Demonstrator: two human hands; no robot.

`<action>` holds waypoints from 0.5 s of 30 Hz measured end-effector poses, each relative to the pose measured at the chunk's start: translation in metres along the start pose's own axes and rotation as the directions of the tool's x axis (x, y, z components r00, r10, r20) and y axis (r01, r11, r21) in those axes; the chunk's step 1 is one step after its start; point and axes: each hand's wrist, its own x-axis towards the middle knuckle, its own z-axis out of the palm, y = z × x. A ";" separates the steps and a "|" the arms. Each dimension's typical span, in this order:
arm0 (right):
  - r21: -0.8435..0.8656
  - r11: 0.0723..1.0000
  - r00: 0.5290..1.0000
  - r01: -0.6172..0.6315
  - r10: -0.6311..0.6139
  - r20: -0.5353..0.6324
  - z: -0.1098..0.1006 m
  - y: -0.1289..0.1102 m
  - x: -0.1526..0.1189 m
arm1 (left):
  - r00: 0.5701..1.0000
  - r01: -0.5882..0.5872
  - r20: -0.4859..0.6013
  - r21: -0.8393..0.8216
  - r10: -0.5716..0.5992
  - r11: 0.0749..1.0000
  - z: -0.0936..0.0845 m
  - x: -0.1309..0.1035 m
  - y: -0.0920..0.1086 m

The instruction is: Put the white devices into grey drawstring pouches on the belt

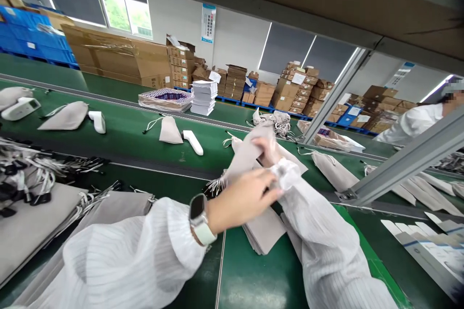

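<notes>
Rising above the green bench [253, 277], a grey bag [242, 155] is held in the right hand [268, 150], its fingers closed on the cloth, though both are blurred. The left hand [239, 198] is stretched across, back uppermost, with its fingertips close to the right cuff [288, 174]; a narrow gap is left between thumb and forefinger, and whether the sleeve is pinched cannot be told. A watch [198, 207] is worn on the left wrist. Beneath the hands, a stack of flat bags [266, 236] is laid on the bench. On the conveyor [123, 142] beyond, a small pouch [170, 130] is placed just beside a white device [193, 142]. Farther back, white booklets [203, 99] are piled beside a lined basket [163, 101]
</notes>
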 end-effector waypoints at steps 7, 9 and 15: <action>-0.874 0.376 0.903 -0.307 -0.176 -0.392 -0.088 0.041 0.031 | 0.880 0.114 0.391 0.376 -0.269 0.919 0.045 -0.029 -0.024; -0.856 0.280 0.883 -0.434 -0.059 -0.467 -0.091 0.067 0.028 | 0.842 0.073 0.475 0.369 -0.256 0.927 0.029 -0.032 -0.025; -0.919 0.226 0.946 -0.324 0.049 -0.321 -0.073 0.093 0.034 | 0.933 -0.007 0.325 0.444 -0.155 0.896 -0.004 -0.020 -0.031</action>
